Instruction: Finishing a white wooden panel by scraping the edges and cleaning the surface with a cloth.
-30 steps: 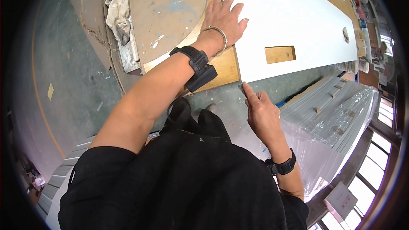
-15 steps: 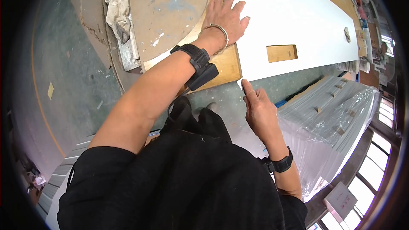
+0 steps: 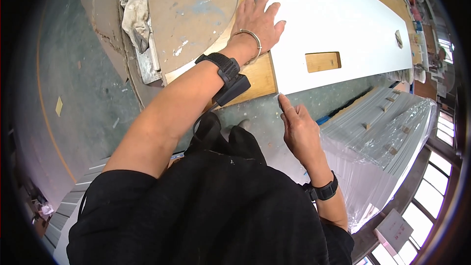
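Observation:
A white panel (image 3: 353,29) with a rectangular cut-out lies on a wooden tabletop (image 3: 255,84). My left hand (image 3: 259,22) rests open across the panel's left edge, its fingers spread and pointing away from me. At the panel's near left corner is my right hand (image 3: 300,130). Its index finger is stretched forward, and the other fingers are curled in. Under that fingertip a thin, pale, blade-like piece (image 3: 278,95) barely shows against the corner. Most of that piece is hidden by the hand, so its kind is unclear.
A paint-stained round-edged brown board (image 3: 191,14) lies to the left, with a dirty cloth glove (image 3: 135,14) beside it. Plastic-wrapped stacked panels (image 3: 363,132) stand at right. A small folded scrap (image 3: 399,39) sits on the panel's far right end.
The pale piece under my right index finger shows less and sits closer against the panel's corner. My left hand keeps its place on the panel.

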`<state>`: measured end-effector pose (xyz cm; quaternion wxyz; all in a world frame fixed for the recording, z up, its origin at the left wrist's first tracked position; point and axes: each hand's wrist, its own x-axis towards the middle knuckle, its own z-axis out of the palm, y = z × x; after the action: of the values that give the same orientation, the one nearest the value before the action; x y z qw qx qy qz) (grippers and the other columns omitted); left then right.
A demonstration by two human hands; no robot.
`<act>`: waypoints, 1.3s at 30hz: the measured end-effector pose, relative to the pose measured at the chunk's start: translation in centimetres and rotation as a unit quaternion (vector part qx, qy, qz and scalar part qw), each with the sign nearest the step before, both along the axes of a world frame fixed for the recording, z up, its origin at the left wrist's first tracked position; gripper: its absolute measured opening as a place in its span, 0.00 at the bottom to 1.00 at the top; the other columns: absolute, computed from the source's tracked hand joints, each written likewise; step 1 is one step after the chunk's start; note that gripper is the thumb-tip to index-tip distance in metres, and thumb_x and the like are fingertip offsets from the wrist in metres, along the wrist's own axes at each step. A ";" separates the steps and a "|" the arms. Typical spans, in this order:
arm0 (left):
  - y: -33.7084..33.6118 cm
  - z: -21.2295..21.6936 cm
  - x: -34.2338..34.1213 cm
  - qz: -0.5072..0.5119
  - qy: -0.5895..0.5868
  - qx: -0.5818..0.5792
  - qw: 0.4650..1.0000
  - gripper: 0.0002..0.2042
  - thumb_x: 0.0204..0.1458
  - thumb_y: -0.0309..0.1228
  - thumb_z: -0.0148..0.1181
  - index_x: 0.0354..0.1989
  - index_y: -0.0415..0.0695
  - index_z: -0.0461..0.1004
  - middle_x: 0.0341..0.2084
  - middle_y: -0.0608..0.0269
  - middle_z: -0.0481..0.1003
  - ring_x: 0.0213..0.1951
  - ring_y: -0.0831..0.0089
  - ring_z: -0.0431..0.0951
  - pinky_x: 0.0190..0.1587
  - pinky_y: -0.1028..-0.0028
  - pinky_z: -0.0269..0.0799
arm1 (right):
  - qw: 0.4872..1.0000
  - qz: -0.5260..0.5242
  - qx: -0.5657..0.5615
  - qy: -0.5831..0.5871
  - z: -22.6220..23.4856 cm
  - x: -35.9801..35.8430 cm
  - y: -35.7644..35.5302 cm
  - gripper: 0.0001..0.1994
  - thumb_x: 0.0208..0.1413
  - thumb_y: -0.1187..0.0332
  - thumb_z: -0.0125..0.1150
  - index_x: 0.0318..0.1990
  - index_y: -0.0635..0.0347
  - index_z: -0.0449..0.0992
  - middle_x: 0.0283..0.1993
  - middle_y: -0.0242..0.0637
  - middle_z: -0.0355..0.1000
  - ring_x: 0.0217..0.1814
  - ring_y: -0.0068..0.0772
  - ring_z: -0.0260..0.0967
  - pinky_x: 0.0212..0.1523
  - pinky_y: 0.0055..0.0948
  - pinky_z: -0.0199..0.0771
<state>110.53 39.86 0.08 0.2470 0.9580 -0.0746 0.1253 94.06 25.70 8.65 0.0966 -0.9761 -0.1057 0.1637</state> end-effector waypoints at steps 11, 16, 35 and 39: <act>0.0 -0.1 0.0 -0.001 0.001 -0.004 1.000 0.23 0.52 0.45 0.46 0.56 0.49 0.63 0.60 0.56 0.53 0.62 0.53 0.46 0.63 0.58 0.41 | 0.999 0.033 0.018 -0.030 0.3 0.1 -0.3 0.20 0.50 0.74 0.51 0.53 0.52 0.66 0.27 0.42 0.63 0.23 0.45 0.66 0.21 0.40 0.66; 0.0 -0.1 0.0 -0.008 0.006 -0.011 1.000 0.23 0.52 0.45 0.46 0.56 0.49 0.62 0.60 0.56 0.53 0.62 0.53 0.46 0.63 0.58 0.41 | 0.998 0.037 0.027 -0.045 0.4 0.2 -0.3 0.19 0.50 0.74 0.50 0.53 0.52 0.67 0.27 0.41 0.63 0.23 0.44 0.66 0.22 0.39 0.66; -0.2 -0.2 0.1 0.002 0.010 0.009 1.000 0.24 0.53 0.45 0.45 0.57 0.50 0.62 0.61 0.58 0.52 0.63 0.55 0.45 0.63 0.59 0.40 | 0.988 0.113 0.014 -0.102 1.5 4.5 -0.4 0.09 0.50 0.74 0.47 0.40 0.56 0.66 0.22 0.42 0.69 0.25 0.46 0.69 0.24 0.40 0.67; -0.1 -0.3 0.1 0.005 0.002 -0.002 1.000 0.24 0.53 0.46 0.45 0.57 0.50 0.62 0.61 0.59 0.52 0.63 0.55 0.45 0.63 0.59 0.40 | 0.980 0.172 -0.050 -0.087 1.2 5.5 -0.2 0.10 0.47 0.76 0.47 0.38 0.56 0.69 0.22 0.40 0.69 0.24 0.43 0.69 0.24 0.37 0.67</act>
<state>110.62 39.71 -0.22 0.2488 0.9581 -0.0692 0.1242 99.55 25.53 9.84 0.0085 -0.9573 -0.2720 0.0972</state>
